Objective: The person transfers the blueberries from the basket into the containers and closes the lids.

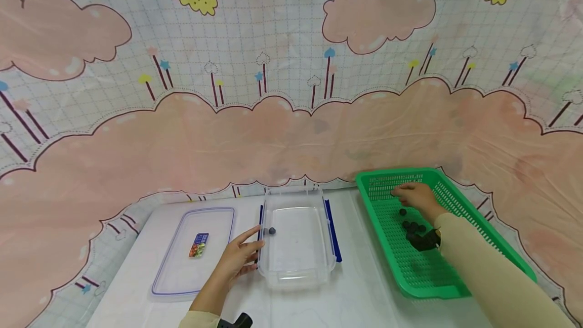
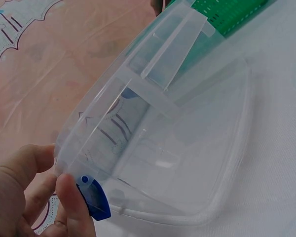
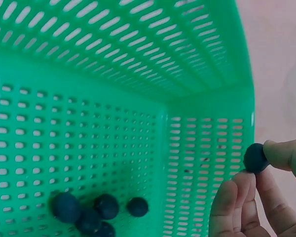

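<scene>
A clear plastic box (image 1: pixel 298 275) with blue side latches (image 1: pixel 333 232) stands on the white table. One blueberry (image 1: pixel 272 231) shows inside it near the left wall. My left hand (image 1: pixel 234 257) grips that left side, its fingers at the rim beside a blue latch (image 2: pixel 94 198) in the left wrist view. Over the far left part of a green basket (image 1: pixel 387 227), my right hand (image 1: pixel 416 199) pinches a single blueberry (image 3: pixel 255 158) between thumb and fingers. Several more blueberries (image 3: pixel 106 206) lie on the basket floor, partly clustered.
Left of the box lies a clear lid (image 1: pixel 170 275) with a blue edge and a colourful label (image 1: pixel 199 245). A patterned cloth (image 1: pixel 273 140) hangs behind the table. The basket's slotted walls rise around the berries.
</scene>
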A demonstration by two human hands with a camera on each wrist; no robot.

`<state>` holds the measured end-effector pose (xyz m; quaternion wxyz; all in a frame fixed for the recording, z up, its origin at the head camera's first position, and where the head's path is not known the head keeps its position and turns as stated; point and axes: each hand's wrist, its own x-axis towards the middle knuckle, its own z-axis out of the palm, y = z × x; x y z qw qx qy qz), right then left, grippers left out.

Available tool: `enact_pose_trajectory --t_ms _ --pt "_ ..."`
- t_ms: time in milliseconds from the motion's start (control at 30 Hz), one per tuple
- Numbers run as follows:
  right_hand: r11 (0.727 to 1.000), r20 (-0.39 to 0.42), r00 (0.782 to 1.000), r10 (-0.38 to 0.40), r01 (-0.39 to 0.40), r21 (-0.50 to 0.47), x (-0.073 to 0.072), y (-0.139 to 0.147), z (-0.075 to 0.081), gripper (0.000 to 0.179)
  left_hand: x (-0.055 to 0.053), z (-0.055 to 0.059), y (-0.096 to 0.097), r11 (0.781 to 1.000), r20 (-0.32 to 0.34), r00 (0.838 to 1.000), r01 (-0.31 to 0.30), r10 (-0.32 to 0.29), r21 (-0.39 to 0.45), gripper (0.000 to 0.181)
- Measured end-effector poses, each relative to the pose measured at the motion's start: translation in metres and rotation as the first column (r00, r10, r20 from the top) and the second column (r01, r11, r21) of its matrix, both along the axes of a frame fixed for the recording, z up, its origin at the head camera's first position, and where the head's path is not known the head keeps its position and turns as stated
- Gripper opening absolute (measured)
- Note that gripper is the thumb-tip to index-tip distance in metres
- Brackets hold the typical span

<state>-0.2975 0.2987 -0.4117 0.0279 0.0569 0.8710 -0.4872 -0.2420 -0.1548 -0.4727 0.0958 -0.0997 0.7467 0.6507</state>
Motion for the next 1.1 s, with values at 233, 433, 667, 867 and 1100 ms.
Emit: enact_pose_trajectory --t_ms 233,433,667,867,1100 --pt "1.000 0.006 1.000 0.021 -0.021 -0.020 -0.001 -0.011 0.008 0.054 0.001 0.000 0.000 1.000 0.000 1.000 -0.002 0.002 -0.007 0.051" --pt "0.999 0.010 0.999 0.035 -0.035 -0.039 -0.002 -0.025 0.015 0.056 0.000 0.001 0.001 1.000 0.003 1.000 -0.005 0.005 -0.004 0.051" --pt "0.995 -0.030 0.996 0.086 -0.088 -0.052 0.000 -0.045 0.024 0.051 0.000 0.001 0.001 1.000 0.002 1.000 -0.005 0.005 -0.009 0.051" --pt "0.991 -0.069 0.992 0.110 -0.114 -0.069 -0.002 -0.063 0.025 0.042 0.000 0.002 0.002 1.000 0.003 1.000 -0.009 0.009 0.002 0.050" --pt "0.994 -0.061 0.994 0.096 -0.098 -0.039 -0.006 -0.081 0.021 0.035 -0.001 0.002 0.002 1.000 0.007 1.000 -0.013 0.013 0.007 0.050"
